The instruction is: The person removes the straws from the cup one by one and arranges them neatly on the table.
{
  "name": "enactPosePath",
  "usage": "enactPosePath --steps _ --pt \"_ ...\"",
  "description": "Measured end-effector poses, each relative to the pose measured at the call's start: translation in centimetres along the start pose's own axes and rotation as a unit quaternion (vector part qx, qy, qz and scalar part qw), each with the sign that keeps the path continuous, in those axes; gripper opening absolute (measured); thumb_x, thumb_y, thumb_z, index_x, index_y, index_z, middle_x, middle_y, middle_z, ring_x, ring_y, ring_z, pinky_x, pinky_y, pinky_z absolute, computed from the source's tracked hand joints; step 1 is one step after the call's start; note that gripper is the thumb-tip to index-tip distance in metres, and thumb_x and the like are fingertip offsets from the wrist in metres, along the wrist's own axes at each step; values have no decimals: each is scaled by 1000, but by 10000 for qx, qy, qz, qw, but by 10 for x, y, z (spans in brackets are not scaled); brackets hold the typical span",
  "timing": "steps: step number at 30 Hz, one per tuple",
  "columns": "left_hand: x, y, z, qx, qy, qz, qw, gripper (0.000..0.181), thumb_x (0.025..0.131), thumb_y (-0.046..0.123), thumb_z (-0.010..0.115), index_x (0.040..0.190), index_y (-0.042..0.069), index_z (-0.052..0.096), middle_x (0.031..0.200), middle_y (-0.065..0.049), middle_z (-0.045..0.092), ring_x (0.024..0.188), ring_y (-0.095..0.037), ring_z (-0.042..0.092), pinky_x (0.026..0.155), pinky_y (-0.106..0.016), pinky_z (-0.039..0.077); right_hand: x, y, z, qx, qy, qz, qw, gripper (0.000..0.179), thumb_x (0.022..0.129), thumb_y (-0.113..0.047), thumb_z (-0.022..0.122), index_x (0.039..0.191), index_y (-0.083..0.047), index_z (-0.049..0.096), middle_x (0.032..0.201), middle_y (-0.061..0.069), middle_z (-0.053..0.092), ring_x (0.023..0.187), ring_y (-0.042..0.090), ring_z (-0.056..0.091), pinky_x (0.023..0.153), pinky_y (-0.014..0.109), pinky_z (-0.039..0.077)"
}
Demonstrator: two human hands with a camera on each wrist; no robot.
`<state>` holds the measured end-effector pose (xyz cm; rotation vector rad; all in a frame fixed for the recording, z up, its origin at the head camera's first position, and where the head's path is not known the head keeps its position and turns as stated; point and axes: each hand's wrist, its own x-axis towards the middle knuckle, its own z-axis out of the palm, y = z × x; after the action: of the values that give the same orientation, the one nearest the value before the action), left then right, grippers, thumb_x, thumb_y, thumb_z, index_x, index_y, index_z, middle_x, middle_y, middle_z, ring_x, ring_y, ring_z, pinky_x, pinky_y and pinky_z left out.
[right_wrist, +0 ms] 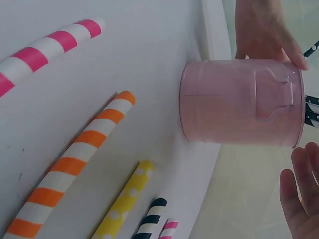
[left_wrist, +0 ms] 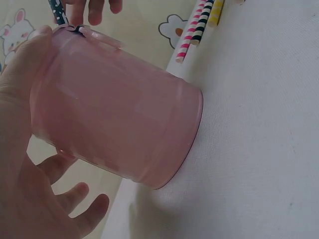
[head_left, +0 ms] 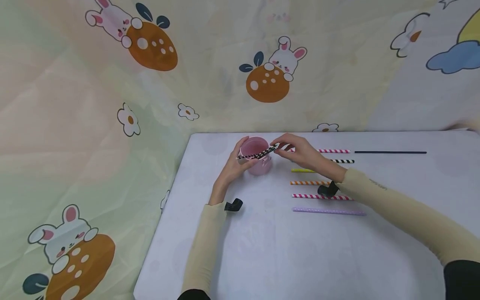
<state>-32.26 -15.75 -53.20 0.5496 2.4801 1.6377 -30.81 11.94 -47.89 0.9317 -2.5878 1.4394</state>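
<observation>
A pink translucent cup (head_left: 261,168) with a molded handle stands near the table's back left. My left hand (head_left: 231,167) grips it from the left, thumb up at the rim and fingers spread around the far side. Across the cup's mouth lie black paper straws (head_left: 267,151) with white dots. My right hand (head_left: 300,153) pinches their right end between thumb and fingertips, just right of the rim. Two dotted straw parts (right_wrist: 312,110) show beyond the rim in the right wrist view. In the left wrist view a dotted straw (left_wrist: 58,12) rises past the rim.
Right of the cup lie paper straws in rows: pink-striped (head_left: 337,151), black-striped (head_left: 344,161), yellow dotted (head_left: 302,170), orange-striped (head_left: 305,183), another pink-striped (head_left: 307,196) and lilac (head_left: 328,211). A black straw (head_left: 390,152) lies farther right. The white table (head_left: 285,258) meets a patterned cloth behind.
</observation>
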Motion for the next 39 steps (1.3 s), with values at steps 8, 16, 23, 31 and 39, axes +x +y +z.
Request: enactPosePath --steps 8,16,23,31,39 --pt "1 -1 0 -26 21 78 10000 86 88 32 77 156 40 26 159 5 38 147 -17 34 122 -54 23 6 -2 8 -195 -155 -19 9997 31 93 -7 70 124 -10 68 120 3 67 104 20 63 86 38 57" --pt "0 -1 0 33 21 29 10000 86 88 29 77 157 38 26 159 5 37 146 -17 36 121 -53 26 6 -3 14 -369 -191 -139 9990 30 92 -3 71 121 -12 71 118 4 65 113 21 59 86 41 56" --pt "-2 12 -3 -89 -116 -36 9999 87 89 24 76 159 25 25 161 -3 35 149 -24 32 122 -57 22 7 -4 16 -395 -84 -91 9991 29 91 -2 72 118 -13 73 116 5 65 112 22 59 86 42 56" --pt "-11 39 -7 -40 -216 -133 9997 86 89 22 75 159 17 25 162 -7 34 149 -26 32 122 -57 23 5 -4 16 -425 39 -97 9990 27 93 -4 69 119 -12 71 118 5 66 109 23 61 85 42 57" --pt "-5 22 -3 -31 -61 -151 9999 87 88 22 77 159 24 26 163 -4 33 151 -25 28 123 -58 19 4 -10 6 -238 246 118 9993 25 96 -8 66 119 -17 70 120 2 68 113 21 62 87 42 56"
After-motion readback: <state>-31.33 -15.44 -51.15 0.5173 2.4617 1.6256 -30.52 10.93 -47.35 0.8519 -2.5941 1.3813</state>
